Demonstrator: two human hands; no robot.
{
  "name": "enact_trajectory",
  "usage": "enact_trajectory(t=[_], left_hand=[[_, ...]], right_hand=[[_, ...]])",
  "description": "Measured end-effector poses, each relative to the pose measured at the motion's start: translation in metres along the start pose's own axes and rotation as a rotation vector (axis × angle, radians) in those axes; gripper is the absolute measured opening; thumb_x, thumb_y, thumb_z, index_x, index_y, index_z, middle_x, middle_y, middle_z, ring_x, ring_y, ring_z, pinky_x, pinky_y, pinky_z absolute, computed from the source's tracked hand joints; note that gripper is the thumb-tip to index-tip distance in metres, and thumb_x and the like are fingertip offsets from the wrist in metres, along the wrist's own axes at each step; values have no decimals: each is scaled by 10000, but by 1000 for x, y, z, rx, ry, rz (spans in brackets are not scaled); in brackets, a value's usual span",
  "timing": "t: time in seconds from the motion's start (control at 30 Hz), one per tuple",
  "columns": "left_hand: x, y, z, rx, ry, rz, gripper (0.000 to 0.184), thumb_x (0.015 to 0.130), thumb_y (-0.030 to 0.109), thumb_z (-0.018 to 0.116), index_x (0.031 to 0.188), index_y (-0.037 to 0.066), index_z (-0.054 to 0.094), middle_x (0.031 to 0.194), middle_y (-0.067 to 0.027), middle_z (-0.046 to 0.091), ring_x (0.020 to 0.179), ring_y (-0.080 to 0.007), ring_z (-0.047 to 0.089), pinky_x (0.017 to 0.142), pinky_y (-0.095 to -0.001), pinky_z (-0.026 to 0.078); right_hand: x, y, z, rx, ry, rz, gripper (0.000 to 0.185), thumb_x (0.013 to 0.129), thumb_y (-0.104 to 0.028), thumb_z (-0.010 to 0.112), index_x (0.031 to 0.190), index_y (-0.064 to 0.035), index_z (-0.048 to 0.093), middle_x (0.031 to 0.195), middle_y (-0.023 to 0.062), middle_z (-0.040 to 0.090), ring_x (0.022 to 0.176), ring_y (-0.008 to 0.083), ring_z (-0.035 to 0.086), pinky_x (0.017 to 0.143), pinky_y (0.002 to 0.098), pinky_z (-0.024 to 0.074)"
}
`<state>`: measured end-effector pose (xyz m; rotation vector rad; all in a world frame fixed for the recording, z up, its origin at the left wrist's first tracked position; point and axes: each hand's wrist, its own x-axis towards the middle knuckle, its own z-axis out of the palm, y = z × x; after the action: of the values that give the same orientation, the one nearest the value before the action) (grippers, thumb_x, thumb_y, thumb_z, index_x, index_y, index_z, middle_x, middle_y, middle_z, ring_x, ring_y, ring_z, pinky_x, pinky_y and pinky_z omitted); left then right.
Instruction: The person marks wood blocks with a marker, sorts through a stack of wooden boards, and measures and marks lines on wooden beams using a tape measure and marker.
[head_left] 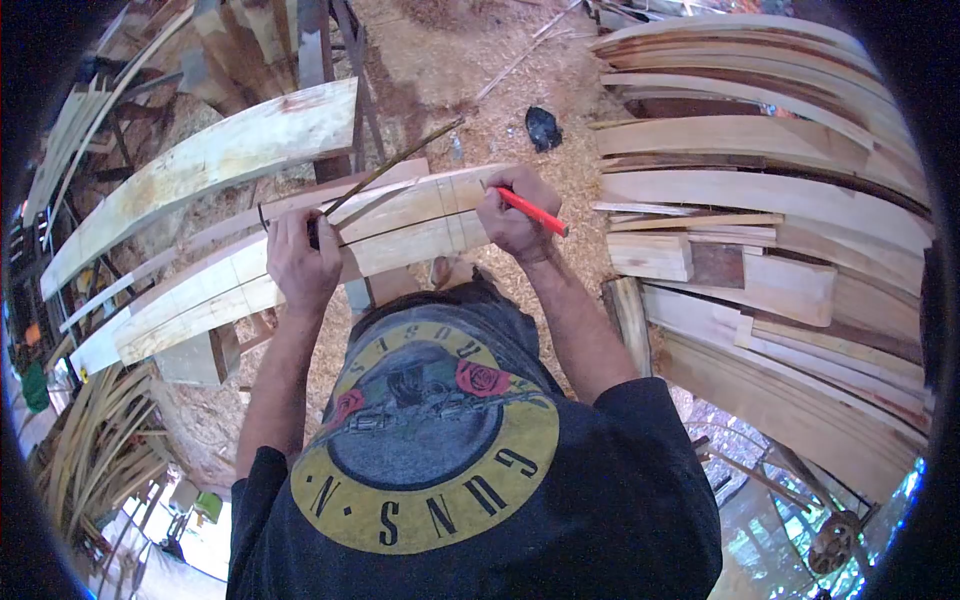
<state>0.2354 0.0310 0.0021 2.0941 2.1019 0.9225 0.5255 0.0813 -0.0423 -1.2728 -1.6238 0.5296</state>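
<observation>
A red carpenter's pencil (532,212) is in my right hand (517,212), its fingers closed round it at the right end of the curved, light planks (400,240). My left hand (303,262) rests over the middle of these planks, closed on what looks like a carpenter's square (405,152). The square's long, thin dark arm slants up and away to the right, throwing a shadow on the wood, and a short dark part shows left of the fingers. Thin lines cross the planks at both ends.
Another curved plank (210,180) lies beyond the work. Curved boards (760,190) are stacked on the right, with short wood blocks (650,257) among them. A crumpled black object (543,129) sits on the shavings-covered floor (450,60). Thin strips (105,450) are bundled at lower left.
</observation>
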Motion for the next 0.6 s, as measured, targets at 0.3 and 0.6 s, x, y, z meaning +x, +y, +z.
enact_trajectory(t=[0.3,0.6], left_hand=[[-1,-4,1,-2,-11,-5,76,857,76,667,903,57,609,832,-109,621,777,-320,586,710,-421,474],[-1,-3,1,5,-24,-10,79,855,80,667,903,58,608,837,-112,622,784,-327,588,715,-428,474]], right_hand=[[2,6,5,-17,5,-46,105,776,-23,708,866,-57,664,719,64,651,559,135,615,517,290,507],[2,6,5,-22,7,-53,114,776,-15,703,877,-55,669,756,81,663,579,148,626,534,291,514]])
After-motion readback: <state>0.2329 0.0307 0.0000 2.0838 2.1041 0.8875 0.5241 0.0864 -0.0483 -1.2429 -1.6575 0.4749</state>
